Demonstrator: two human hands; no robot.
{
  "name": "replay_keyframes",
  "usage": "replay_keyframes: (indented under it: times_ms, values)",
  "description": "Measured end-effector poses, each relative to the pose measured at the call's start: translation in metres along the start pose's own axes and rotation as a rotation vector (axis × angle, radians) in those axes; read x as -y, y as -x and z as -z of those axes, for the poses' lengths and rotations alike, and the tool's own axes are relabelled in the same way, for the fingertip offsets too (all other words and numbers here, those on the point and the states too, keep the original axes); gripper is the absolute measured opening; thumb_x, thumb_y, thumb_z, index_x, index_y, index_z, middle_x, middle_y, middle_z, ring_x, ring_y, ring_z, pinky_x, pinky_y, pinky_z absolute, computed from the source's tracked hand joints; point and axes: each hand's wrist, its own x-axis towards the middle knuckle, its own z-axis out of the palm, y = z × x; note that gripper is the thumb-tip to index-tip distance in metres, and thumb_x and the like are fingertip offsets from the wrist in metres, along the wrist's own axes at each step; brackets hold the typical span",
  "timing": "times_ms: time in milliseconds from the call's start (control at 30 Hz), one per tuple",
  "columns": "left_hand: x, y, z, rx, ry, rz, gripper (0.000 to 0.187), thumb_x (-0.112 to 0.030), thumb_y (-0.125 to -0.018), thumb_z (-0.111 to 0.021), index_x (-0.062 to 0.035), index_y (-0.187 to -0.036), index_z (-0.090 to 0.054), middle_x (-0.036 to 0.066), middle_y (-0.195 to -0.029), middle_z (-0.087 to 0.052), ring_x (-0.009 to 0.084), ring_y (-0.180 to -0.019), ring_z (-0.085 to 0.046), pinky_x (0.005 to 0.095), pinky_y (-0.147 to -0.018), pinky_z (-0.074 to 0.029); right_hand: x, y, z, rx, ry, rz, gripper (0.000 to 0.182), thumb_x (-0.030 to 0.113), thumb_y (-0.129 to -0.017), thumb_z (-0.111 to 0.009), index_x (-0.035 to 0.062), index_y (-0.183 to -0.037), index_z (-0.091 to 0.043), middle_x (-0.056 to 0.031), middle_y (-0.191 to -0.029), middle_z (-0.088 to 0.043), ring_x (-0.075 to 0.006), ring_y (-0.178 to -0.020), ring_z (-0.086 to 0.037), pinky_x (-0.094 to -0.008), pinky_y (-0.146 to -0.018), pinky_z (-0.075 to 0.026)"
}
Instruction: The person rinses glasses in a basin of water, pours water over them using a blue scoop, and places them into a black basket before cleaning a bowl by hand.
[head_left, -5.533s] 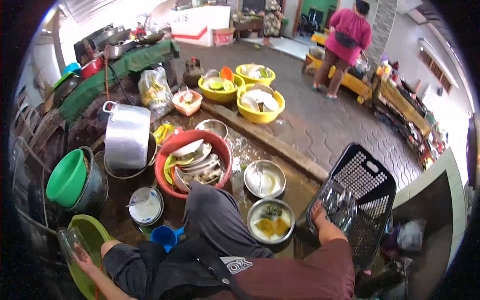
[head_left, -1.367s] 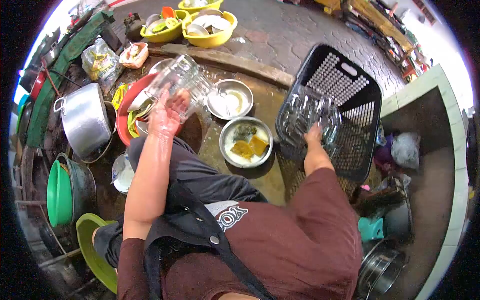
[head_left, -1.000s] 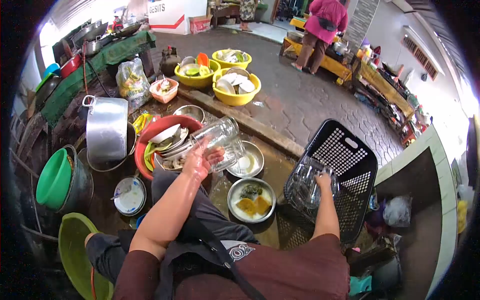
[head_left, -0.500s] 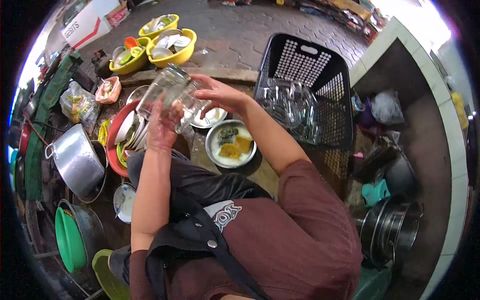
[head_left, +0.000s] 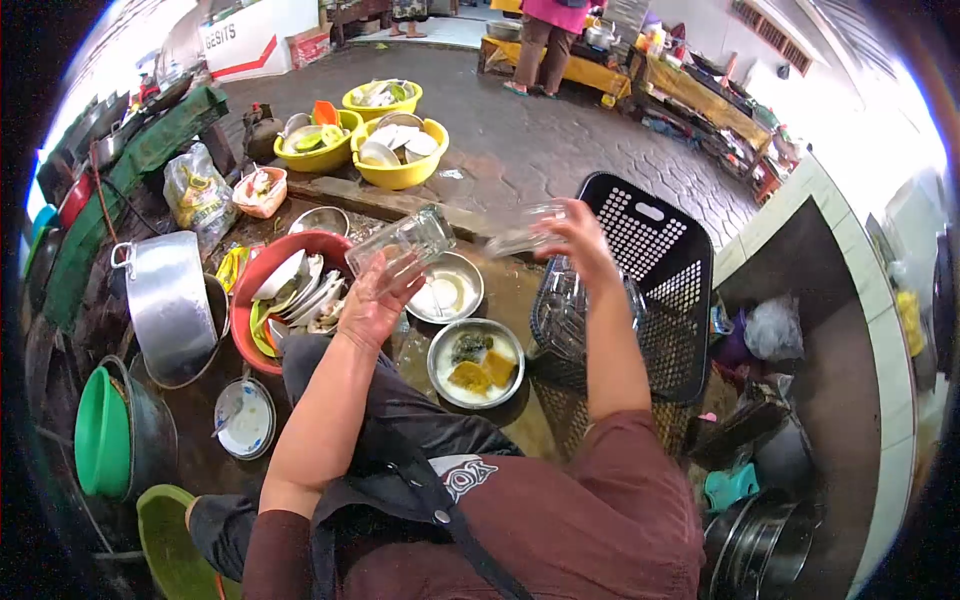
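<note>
My left hand [head_left: 375,300] is wrapped round a clear glass [head_left: 408,245], tilted above the red basin [head_left: 250,330] of dishes and the metal bowl of whitish liquid [head_left: 465,303]. My right hand [head_left: 580,238] holds another clear glass [head_left: 525,228], blurred by motion, near the left edge of the black basket [head_left: 697,300]. Several clear glasses [head_left: 565,315] lie inside that basket. Below the hands, a metal bowl [head_left: 438,375] holds sudsy liquid, yellow sponges [head_left: 485,375] and a dark scourer [head_left: 470,347].
Yellow basins [head_left: 400,178] of dishes stand beyond the ledge. A large pot [head_left: 170,300], stacked plates [head_left: 245,420] and a green basin [head_left: 102,430] are at the left. At the right is a tiled wall [head_left: 895,370]. A person [head_left: 548,40] stands far back.
My hands have moved apart, my right one toward the basket with a glass, my left one still holding its glass. The view has tilted up, showing more of the background.
</note>
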Motion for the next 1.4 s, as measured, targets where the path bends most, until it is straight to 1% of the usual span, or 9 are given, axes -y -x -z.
replay_keyframes:
  times_ms: [167,200,233,333,433,533,933,967,1400]
  values:
    - [-0.002,-0.004,0.021,-0.13,-0.039,-0.13,0.026,-0.019,-0.08,-0.056,-0.0074,-0.103,-0.05,0.012,-0.102,-0.056,0.0301,-0.093,-0.056,0.0395,-0.076,-0.048,-0.063,-0.008,0.163,-0.439,-0.288,0.122,0.028,0.024,-0.08,-0.054,-0.0002,-0.093,-0.049,-0.0099,-0.082,-0.054,-0.0237,-0.07,-0.057,-0.0363,-0.053,-0.051]
    - [-0.001,-0.005,0.025,-0.145,-0.068,-0.159,0.024,-0.019,-0.08,-0.056,-0.0073,-0.101,-0.051,0.012,-0.101,-0.057,0.0298,-0.093,-0.056,0.0387,-0.075,-0.049,-0.088,-0.008,0.197,-0.693,-0.358,0.162,0.027,0.025,-0.08,-0.052,0.0004,-0.093,-0.05,-0.01,-0.081,-0.056,-0.0249,-0.068,-0.056,-0.0369,-0.052,-0.049]
    - [-0.002,-0.005,0.031,-0.164,-0.065,-0.128,0.025,-0.019,-0.081,-0.055,-0.0052,-0.102,-0.052,0.013,-0.103,-0.056,0.0297,-0.095,-0.055,0.039,-0.077,-0.048,-0.101,0.0,0.222,-0.834,-0.454,0.175,0.023,0.016,-0.071,-0.059,-0.0003,-0.085,-0.051,-0.0131,-0.078,-0.055,-0.0253,-0.061,-0.057,-0.0347,-0.047,-0.051]
    - [-0.005,-0.008,0.043,-0.185,-0.023,-0.061,0.026,-0.017,-0.082,-0.053,-0.001,-0.103,-0.052,0.018,-0.105,-0.055,0.0317,-0.099,-0.052,0.0392,-0.08,-0.047,-0.166,0.031,0.292,-1.098,-0.545,0.104,0.029,0.031,-0.076,-0.049,0.0077,-0.094,-0.051,-0.0121,-0.093,-0.054,-0.0282,-0.078,-0.053,-0.037,-0.06,-0.05]
    - [-0.005,-0.006,0.041,-0.205,-0.062,-0.035,0.025,-0.018,-0.081,-0.055,-0.0047,-0.102,-0.051,0.015,-0.105,-0.055,0.0315,-0.097,-0.053,0.0383,-0.08,-0.047,-0.196,0.065,0.3,-1.322,-0.682,0.03,0.039,0.027,-0.075,-0.053,0.004,-0.105,-0.046,-0.0132,-0.11,-0.046,-0.0277,-0.094,-0.048,-0.0376,-0.061,-0.051]
    - [-0.004,-0.006,0.037,-0.216,-0.108,-0.027,0.024,-0.02,-0.081,-0.055,-0.008,-0.102,-0.051,0.012,-0.104,-0.056,0.0304,-0.095,-0.055,0.0375,-0.079,-0.047,-0.265,0.086,0.342,-1.517,-0.714,-0.175,0.046,0.03,-0.076,-0.05,0.0081,-0.116,-0.039,-0.0163,-0.126,-0.027,-0.0319,-0.106,-0.038,-0.0373,-0.065,-0.05]
    - [-0.004,-0.002,0.027,-0.224,-0.161,-0.025,0.03,-0.016,-0.082,-0.053,-0.0015,-0.108,-0.05,0.016,-0.109,-0.054,0.0284,-0.099,-0.053,0.0335,-0.079,-0.048,-0.321,0.099,0.349,-1.28,-0.781,-0.369,0.057,0.042,-0.078,-0.043,0.0155,-0.126,-0.028,-0.0181,-0.134,-0.002,-0.0447,-0.112,-0.021,-0.0411,-0.072,-0.047]
    - [-0.004,-0.003,0.027,-0.237,-0.175,-0.026,0.03,-0.016,-0.082,-0.053,-0.0012,-0.108,-0.05,0.016,-0.109,-0.053,0.0289,-0.1,-0.053,0.0334,-0.079,-0.048,-0.298,0.096,0.331,-1.374,-0.805,-0.426,0.054,0.036,-0.078,-0.046,0.012,-0.124,-0.031,-0.0168,-0.132,-0.015,-0.0378,-0.11,-0.03,-0.0428,-0.076,-0.045]
    - [-0.001,0.001,0.028,-0.196,-0.168,-0.009,0.03,-0.014,-0.081,-0.055,-0.0002,-0.107,-0.052,0.013,-0.109,-0.054,0.0319,-0.099,-0.052,0.0307,-0.075,-0.05,-0.276,0.101,0.299,-1.136,-0.275,-0.888,0.045,0.029,-0.078,-0.047,0.01,-0.118,-0.038,-0.0129,-0.119,-0.033,-0.0316,-0.101,-0.041,-0.0406,-0.075,-0.044]
